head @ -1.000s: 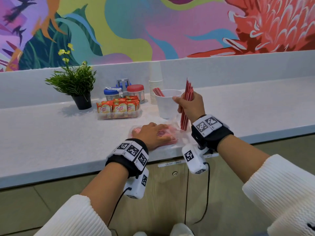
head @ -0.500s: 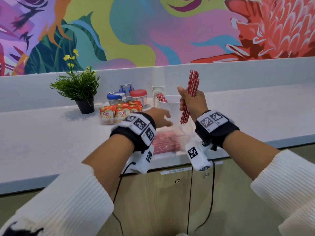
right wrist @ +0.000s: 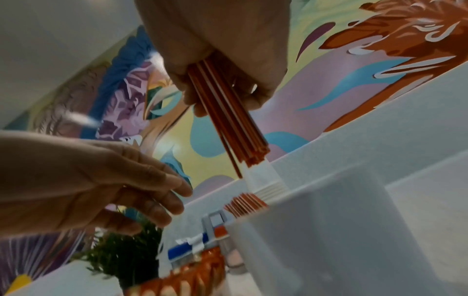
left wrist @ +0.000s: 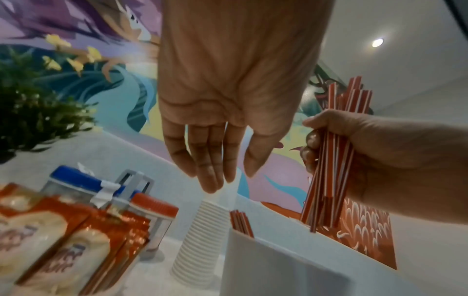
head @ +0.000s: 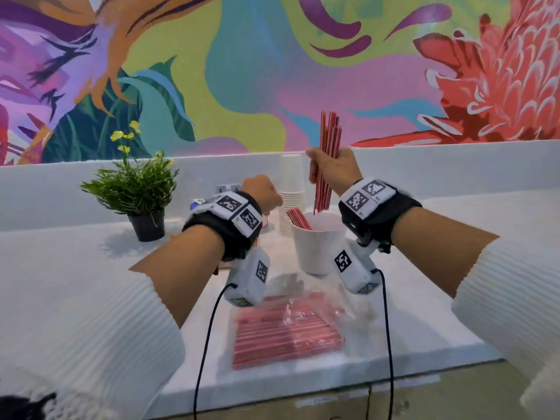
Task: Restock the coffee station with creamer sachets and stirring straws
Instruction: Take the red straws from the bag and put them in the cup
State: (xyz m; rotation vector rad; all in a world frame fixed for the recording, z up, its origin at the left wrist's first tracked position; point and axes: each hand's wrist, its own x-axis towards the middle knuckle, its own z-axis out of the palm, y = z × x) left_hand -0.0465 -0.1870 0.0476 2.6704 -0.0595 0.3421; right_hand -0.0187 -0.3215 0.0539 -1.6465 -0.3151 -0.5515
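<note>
Above the white cup [head: 316, 244] on the tabletop [head: 60, 283], the right hand [head: 333, 168] holds a bunch of red straws [head: 328, 153]. Its grip is curled tight around the middle of the bunch. The straws stand almost straight up, and their low ends hang just over the mouth of the cup. A few more red straws [head: 298, 218] already lean inside the cup, against its left side.

The left hand [head: 262, 192] is up in the air, just left of the cup. It holds nothing. In the left wrist view its fingers [left wrist: 205, 160] are straight and relaxed, pointing down, with the grip loosely spread.

Near the front edge of the tabletop lies a clear plastic bag of red straws [head: 288, 331], flat on its side.

Behind the cup stands a tall stack of white paper cups [head: 291, 195]. The creamer sachets [left wrist: 63, 250] stand in a row left of it, close to the left wrist camera. Behind them are a jar with a blue lid [left wrist: 76, 180] and a jar with a red lid [left wrist: 154, 206]. A small green plant [head: 136, 189] in a dark pot sits farther left.
</note>
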